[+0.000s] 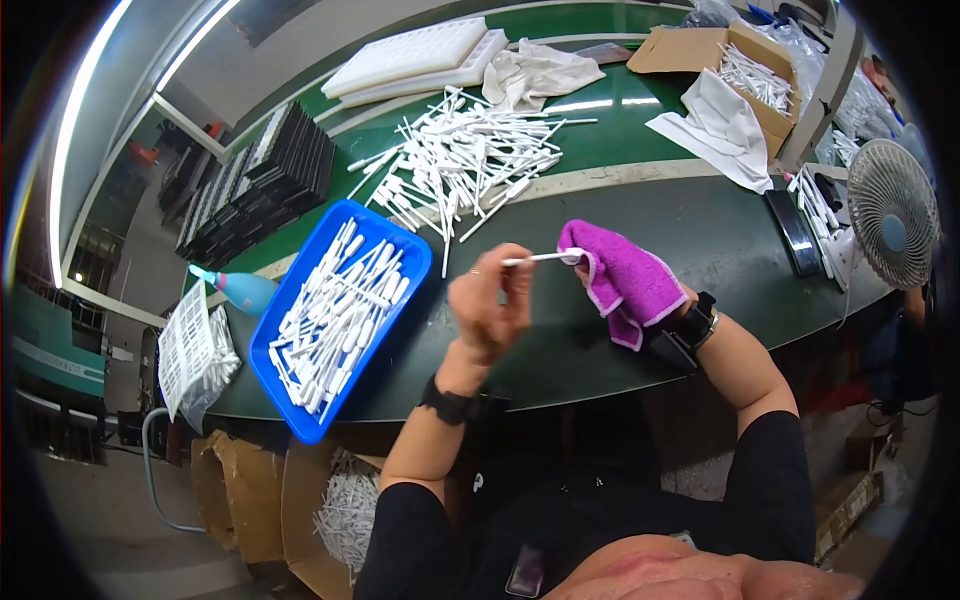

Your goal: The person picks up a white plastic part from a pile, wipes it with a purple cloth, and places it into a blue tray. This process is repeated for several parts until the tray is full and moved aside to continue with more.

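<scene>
My left hand (490, 305) pinches the thin end of a white plastic stick (535, 259) with a wider head. The head of the stick meets a magenta cloth (625, 270), which is draped over my right hand (584, 277). That hand is closed around the cloth, most of its fingers hidden beneath it. Left of my left hand lies a blue tray (420, 262) filled with similar white sticks (345, 310). Beyond both hands, a loose pile of white sticks (465, 150) spreads over the green table (560, 370).
White foam trays (410, 55) and a white rag (530, 75) lie at the back. An open carton of sticks (780, 125) and a fan (893, 213) stand right. Black trays (270, 165) and a teal squeeze bottle (245, 290) are left. Another carton (300, 510) sits below the table.
</scene>
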`<state>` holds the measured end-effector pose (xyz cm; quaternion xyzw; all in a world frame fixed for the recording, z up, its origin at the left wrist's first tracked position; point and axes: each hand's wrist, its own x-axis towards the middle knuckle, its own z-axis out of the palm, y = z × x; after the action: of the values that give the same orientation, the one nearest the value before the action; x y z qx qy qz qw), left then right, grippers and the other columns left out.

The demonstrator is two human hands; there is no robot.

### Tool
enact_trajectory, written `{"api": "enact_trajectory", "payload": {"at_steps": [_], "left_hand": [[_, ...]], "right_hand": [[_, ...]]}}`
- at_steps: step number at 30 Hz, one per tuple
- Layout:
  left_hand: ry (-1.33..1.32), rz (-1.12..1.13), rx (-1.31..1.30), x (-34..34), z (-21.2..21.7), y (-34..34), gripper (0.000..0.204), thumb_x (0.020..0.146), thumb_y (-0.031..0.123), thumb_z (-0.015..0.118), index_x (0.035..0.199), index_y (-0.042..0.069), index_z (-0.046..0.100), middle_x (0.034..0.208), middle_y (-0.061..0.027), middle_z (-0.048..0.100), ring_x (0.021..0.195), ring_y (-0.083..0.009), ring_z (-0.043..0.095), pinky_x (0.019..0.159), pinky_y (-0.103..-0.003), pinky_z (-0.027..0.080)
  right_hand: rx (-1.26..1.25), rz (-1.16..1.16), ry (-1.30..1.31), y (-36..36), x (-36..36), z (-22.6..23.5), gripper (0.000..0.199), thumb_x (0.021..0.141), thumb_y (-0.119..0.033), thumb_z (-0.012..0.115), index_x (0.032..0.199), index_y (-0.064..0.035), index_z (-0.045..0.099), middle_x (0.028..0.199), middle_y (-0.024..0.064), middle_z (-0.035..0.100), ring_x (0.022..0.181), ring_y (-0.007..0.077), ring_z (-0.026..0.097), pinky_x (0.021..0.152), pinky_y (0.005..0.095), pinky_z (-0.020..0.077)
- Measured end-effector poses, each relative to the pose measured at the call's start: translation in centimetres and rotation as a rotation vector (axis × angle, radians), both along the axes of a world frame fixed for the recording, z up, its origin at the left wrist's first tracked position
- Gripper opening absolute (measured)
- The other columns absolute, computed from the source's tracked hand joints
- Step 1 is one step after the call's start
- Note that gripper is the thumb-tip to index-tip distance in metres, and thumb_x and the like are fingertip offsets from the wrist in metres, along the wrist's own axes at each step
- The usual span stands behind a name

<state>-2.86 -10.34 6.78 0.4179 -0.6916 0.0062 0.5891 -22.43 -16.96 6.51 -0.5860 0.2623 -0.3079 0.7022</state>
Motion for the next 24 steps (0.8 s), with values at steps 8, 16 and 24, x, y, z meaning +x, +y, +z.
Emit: {"api": "enact_trajectory", "payload": {"at_steps": [8, 16, 24], "left_hand": [[-0.594, 0.769, 0.047, 10.8, 6.6, 2.3, 0.007, 0.088, 0.010, 0.060, 0.092, 0.003, 0.060, 0.078, -0.0116, 0.063, 0.062, -0.0269, 0.062, 0.057, -0.035, 0.049], [-0.835, 0.386, 0.508, 2.4, 0.5, -8.9, 0.018, 0.086, 0.015, 0.055, 0.074, 0.004, 0.065, 0.076, -0.0147, 0.066, 0.072, -0.0314, 0.066, 0.063, -0.041, 0.052], [-0.993, 0.379, 0.439, 2.1, -3.2, -14.5, 0.015, 0.084, 0.011, 0.054, 0.077, 0.003, 0.064, 0.070, -0.0127, 0.065, 0.070, -0.0304, 0.067, 0.060, -0.041, 0.053]], "right_hand": [[0.626, -0.062, -0.331, -2.4, -1.4, -0.5, 0.021, 0.098, -0.026, 0.048, 0.093, -0.0067, 0.053, 0.066, -0.0028, 0.043, 0.056, 0.0076, 0.042, 0.051, 0.0212, 0.0350], [0.542, 0.054, -0.280, -4.0, -2.6, -2.3, 0.023, 0.097, -0.025, 0.049, 0.080, -0.0095, 0.047, 0.068, -0.0022, 0.042, 0.057, 0.0080, 0.042, 0.050, 0.0217, 0.0343], [0.503, -0.024, -0.199, -3.2, -1.9, -2.0, 0.020, 0.097, -0.026, 0.052, 0.090, -0.0065, 0.052, 0.072, -0.0018, 0.046, 0.061, 0.0080, 0.046, 0.054, 0.0220, 0.0385]]}}
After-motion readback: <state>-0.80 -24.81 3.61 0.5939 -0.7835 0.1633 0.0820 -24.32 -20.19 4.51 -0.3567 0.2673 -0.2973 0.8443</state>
